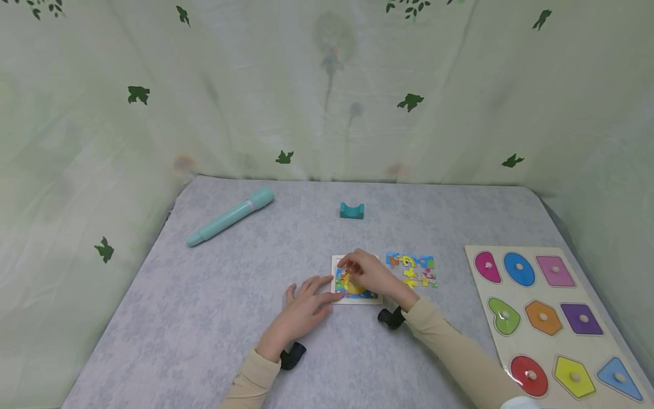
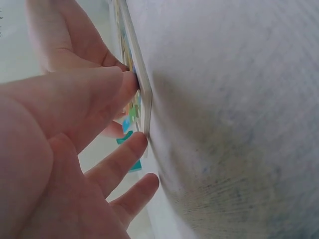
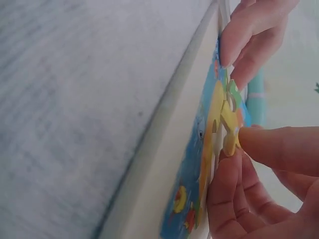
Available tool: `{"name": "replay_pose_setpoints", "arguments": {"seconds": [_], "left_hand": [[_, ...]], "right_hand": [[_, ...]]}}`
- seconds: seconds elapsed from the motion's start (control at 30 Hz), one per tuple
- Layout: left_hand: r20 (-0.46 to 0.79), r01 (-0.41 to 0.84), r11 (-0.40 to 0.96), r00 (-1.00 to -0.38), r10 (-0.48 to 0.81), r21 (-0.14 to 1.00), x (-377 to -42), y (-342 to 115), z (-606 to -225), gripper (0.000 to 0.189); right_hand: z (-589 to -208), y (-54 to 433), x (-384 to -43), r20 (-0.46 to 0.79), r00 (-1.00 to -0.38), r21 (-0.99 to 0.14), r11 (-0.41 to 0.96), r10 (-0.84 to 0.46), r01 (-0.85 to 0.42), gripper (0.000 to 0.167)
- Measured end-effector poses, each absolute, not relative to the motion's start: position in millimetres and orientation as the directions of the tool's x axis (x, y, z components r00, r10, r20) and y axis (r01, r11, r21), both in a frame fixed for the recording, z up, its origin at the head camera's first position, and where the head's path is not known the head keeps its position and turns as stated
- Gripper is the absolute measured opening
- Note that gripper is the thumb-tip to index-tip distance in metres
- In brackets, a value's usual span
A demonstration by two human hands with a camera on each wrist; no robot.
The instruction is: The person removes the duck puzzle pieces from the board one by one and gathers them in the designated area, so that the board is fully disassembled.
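Note:
A small picture puzzle in a white-bordered tray [image 1: 354, 301] lies on the table, part of its picture filled with blue and yellow pieces. My right hand [image 1: 371, 275] is over it and pinches a yellow puzzle piece [image 3: 230, 122] between thumb and fingers; in the right wrist view the piece stands tilted at the picture's surface. At the tray's left side, my left hand [image 1: 300, 313] touches the border with extended fingers. Its fingertips [image 2: 135, 144] meet the tray's edge in the left wrist view. Several loose puzzle pieces [image 1: 410, 274] lie just right of the tray.
To the right lies a large board [image 1: 521, 342] of coloured knob shapes. A teal marker-shaped stick [image 1: 231, 218] rests at the back left, and a small teal block [image 1: 352, 212] with a curved top stands behind the tray. A patterned curtain [image 1: 327, 113] hangs behind the table.

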State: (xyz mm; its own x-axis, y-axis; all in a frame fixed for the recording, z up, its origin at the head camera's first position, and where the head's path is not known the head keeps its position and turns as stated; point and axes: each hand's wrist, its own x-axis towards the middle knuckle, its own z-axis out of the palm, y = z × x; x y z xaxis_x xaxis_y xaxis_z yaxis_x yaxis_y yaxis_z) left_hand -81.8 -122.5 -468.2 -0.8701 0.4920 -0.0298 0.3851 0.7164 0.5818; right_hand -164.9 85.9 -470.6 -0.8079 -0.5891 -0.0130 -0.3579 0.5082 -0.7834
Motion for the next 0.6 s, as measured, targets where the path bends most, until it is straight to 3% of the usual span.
{"name": "replay_pose_setpoints", "arguments": {"seconds": [0.27, 0.6], "left_hand": [[-0.039, 0.381, 0.713, -0.868, 0.496, 0.588, -82, -123, -468, 0.032], [-0.043, 0.371, 0.72, -0.874, 0.485, 0.587, -83, -122, -470, 0.032]], "right_hand": [[-472, 85, -166, 0.037, -0.778, -0.767, 0.481, -0.628, -0.425, 0.023], [-465, 120, -169, -0.015, -0.841, -0.816, 0.493, -0.541, -0.303, 0.016]]}}
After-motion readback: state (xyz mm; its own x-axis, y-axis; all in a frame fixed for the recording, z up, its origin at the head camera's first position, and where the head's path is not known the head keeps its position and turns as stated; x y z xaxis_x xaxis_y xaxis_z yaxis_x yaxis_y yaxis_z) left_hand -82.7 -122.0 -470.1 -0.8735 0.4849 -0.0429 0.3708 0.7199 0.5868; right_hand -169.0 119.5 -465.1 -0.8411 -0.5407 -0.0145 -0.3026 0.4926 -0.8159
